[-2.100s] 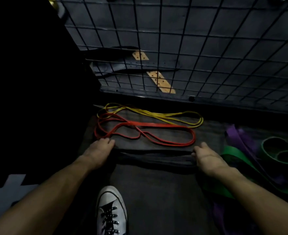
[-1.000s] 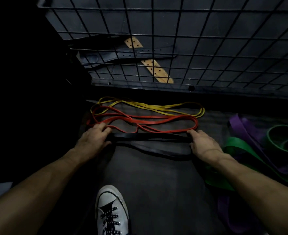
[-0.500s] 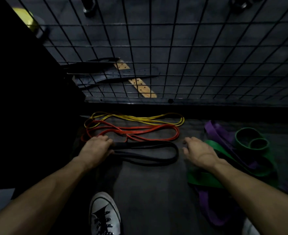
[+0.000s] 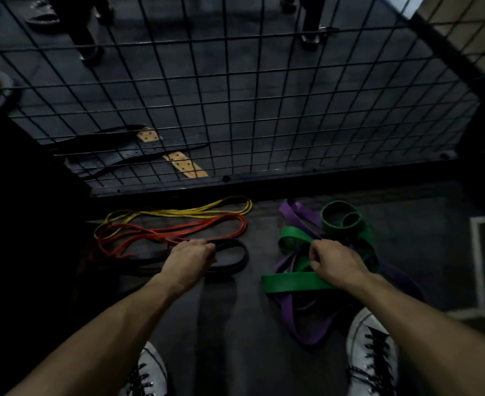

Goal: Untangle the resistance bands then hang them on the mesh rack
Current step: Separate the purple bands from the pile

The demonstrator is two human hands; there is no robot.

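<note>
Since half a second ago, the right hand [image 4: 335,265] is being moved off the bare floor and onto the pile of wide bands. Its fingers are being curled round the green band [image 4: 291,282], right where that band is crossing the purple band [image 4: 301,330]. The left hand [image 4: 188,260] is being kept on the black band [image 4: 235,257], with its fingers bent over the strip in a loose hold.

The black band is being laid flat on the floor, long and thin, running sideways from the left hand toward the gap between both hands. The red band [image 4: 207,224] is lying just past the left hand's knuckles, and the yellow band [image 4: 201,212] is beyond that. Both are pointed the same sideways way. Nothing is being hung on the mesh rack [image 4: 264,110] yet; it is standing well past both hands.

A snag could be made here. The green and purple bands are being looped through each other under the right hand, so a hard pull on the green one is likely to tighten the knot. The red band is touching the black one near the left hand, so it could be dragged along when the black band is lifted.
</note>
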